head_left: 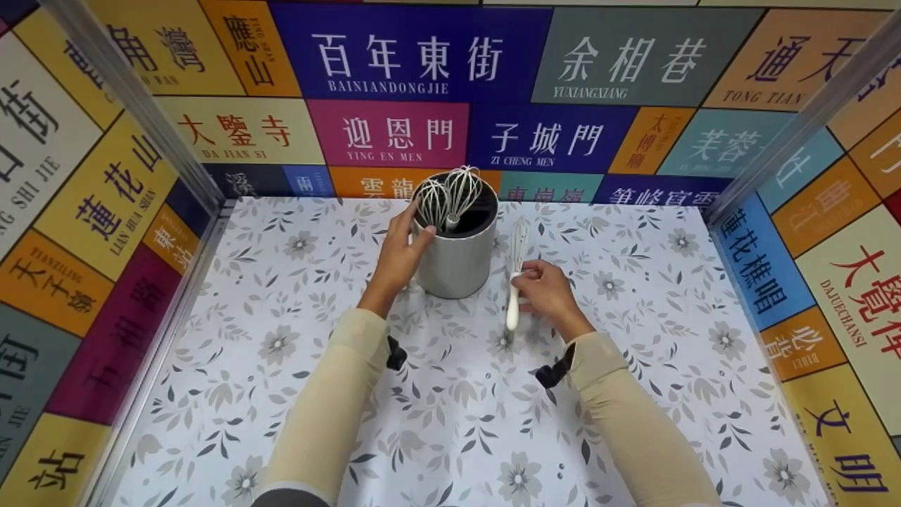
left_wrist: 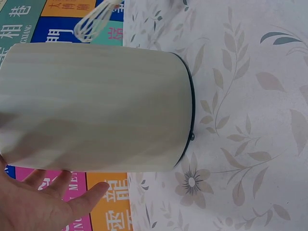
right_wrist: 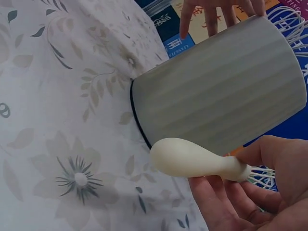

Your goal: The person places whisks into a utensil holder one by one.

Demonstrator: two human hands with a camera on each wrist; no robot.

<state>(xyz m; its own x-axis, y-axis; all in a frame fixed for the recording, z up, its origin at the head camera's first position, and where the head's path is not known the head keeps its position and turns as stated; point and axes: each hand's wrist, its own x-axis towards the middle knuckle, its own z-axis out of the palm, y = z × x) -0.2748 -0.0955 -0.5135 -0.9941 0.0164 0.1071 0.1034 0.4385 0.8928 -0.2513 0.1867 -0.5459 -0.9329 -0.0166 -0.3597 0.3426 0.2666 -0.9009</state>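
Observation:
A grey utensil holder (head_left: 456,267) with a black interior stands upright on the table. Two whisks lean in it, wire heads up: one at the left rim (head_left: 433,201), the other, a whisk with a white neck (head_left: 464,191), nearer the middle. My left hand (head_left: 402,248) touches the holder's left side near the rim, its lower fingers (left_wrist: 94,196) extended along the wall. Right of the holder, my right hand (head_left: 549,292) pinches a third whisk (right_wrist: 187,159) by the upper part of its cream handle. Its wires (head_left: 519,243) point up and away from me.
A white cloth (head_left: 436,422) with grey flowers covers the table. Colourful panels with printed characters (head_left: 394,134) enclose the back and both sides. Clear posts (head_left: 795,105) stand at the back corners. Dark wrist straps (head_left: 556,373) sit at my cuffs.

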